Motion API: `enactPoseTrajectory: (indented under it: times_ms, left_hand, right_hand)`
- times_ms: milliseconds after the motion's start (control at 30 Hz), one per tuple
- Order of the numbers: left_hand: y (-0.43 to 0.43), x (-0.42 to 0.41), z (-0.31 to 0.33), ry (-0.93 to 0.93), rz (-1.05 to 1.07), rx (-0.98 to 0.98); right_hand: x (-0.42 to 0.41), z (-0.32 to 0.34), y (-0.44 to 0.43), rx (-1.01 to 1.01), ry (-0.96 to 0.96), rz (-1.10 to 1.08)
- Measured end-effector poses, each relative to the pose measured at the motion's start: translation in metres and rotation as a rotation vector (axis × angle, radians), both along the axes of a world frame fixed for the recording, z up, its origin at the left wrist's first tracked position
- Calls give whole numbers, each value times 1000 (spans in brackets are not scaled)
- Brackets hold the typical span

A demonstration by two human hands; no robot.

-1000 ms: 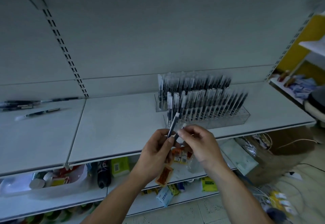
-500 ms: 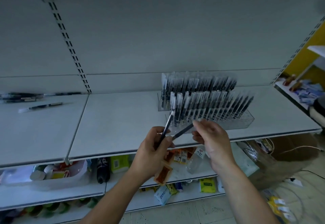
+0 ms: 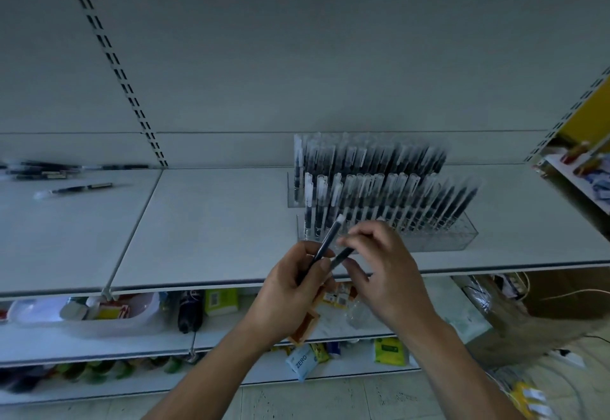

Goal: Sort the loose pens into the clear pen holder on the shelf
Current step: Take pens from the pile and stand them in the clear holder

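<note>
A clear pen holder (image 3: 439,238) stands on the white shelf (image 3: 214,231), with several black pens upright in two tiered rows. My left hand (image 3: 290,284) grips a black pen with a clear cap (image 3: 326,241), tip pointing up toward the holder's left end. My right hand (image 3: 383,268) pinches the upper end of a second black pen (image 3: 341,256) just right of the first; its lower end lies against my left hand. Both hands hover in front of the shelf edge. Several loose pens (image 3: 49,170) lie at the far left of the shelf, one (image 3: 79,187) apart from the pile.
A slotted upright (image 3: 122,80) runs up the back panel. Lower shelves hold a white tub (image 3: 99,314), a dark bottle (image 3: 189,310) and small packets. A side rack (image 3: 581,162) sits at the right; cables and a cardboard box lie on the floor.
My right hand drew back from the holder toward my left hand, bringing its pen close beside the one in my left. The camera tilted slightly.
</note>
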State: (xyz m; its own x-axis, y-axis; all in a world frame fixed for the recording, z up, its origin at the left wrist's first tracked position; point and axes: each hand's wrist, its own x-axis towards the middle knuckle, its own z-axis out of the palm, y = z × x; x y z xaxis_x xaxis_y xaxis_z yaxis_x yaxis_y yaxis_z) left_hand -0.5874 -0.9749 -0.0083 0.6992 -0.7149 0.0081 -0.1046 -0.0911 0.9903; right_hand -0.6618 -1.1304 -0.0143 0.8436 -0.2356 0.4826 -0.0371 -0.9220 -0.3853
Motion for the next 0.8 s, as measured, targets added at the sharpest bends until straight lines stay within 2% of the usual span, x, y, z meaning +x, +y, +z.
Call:
enactPoseTrajectory:
  times_ms: [133, 333, 400, 533, 700, 800]
  left_hand:
    - [-5, 0, 2, 82, 55, -15]
    - [2, 15, -4, 160, 205, -52]
    - [1, 13, -6, 156, 204, -35]
    - [0, 9, -7, 151, 208, -21]
    - [2, 7, -7, 138, 214, -11]
    - [3, 7, -7, 142, 209, -8]
  right_hand:
    - [3, -1, -18, -29, -48, -13]
    - [15, 17, -35, 375, -144, -51]
    - [23, 20, -36, 418, -155, -69]
    - [38, 22, -36, 316, -108, -101]
    - [53, 16, -32, 212, 170, -111]
    - [57, 13, -25, 176, 255, -158]
